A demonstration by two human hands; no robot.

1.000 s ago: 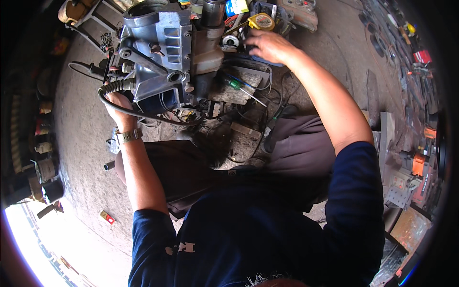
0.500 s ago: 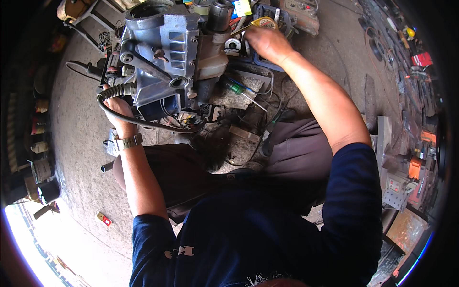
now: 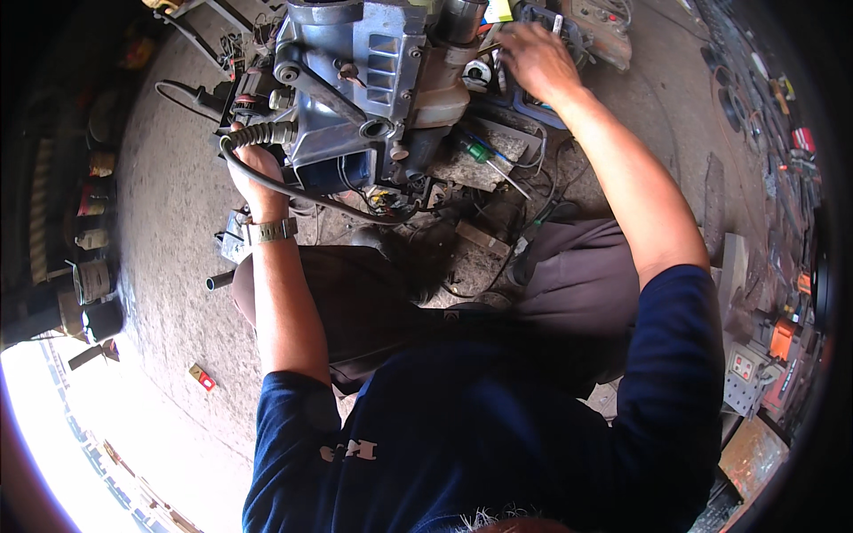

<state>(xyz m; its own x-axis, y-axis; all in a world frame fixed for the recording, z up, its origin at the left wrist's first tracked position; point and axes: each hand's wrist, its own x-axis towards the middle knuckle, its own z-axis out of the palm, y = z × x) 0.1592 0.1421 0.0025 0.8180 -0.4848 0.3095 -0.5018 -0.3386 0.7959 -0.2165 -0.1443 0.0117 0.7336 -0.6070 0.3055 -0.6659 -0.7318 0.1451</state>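
A large grey metal gearbox-like housing (image 3: 360,71) stands in front of me, with a lever arm on its side. My left hand (image 3: 256,178) is at its lower left, beneath a spring-wrapped end (image 3: 262,133) of a black hose (image 3: 302,194). The fingers of that hand are mostly hidden behind the hose and the housing. To the right of the housing, my right hand (image 3: 540,64) reaches over a dark blue tray (image 3: 542,115) of tools. Its fingertips are blurred, and whether they hold anything does not show.
A green-handled screwdriver (image 3: 480,153) lies on a block right of the housing, among cables. A grey box with red buttons (image 3: 600,31) stands at the far right. On the left floor lie a tube (image 3: 219,281) and a small red-and-yellow packet (image 3: 203,377).
The whole view has shifted, so the scene sits farther right and higher. A yellow item that showed beside my right hand is no longer visible. My left hand stays by the hose.
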